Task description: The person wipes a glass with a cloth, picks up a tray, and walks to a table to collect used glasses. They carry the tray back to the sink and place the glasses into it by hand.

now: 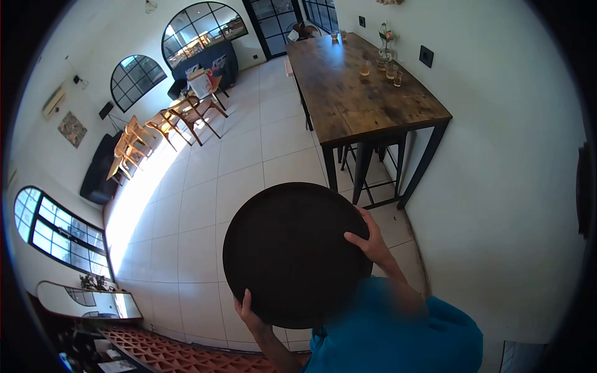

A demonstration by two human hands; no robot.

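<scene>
A round black serving tray with a low rim is held up in front of me; nothing lies on it. My left hand grips its near left edge, thumb over the rim. On the opposite side, my right hand clasps the edge, its thumb on top and the other fingers mostly hidden beneath. Beyond the tray stands a tall wooden table with black legs. Several small glasses are on it, among them an amber-tinted glass and a clear glass.
A flower vase stands on the table by the wall. Black metal stools are tucked underneath. Tiled floor runs to wooden chairs and a dark sofa at the back. A mirror is at lower left.
</scene>
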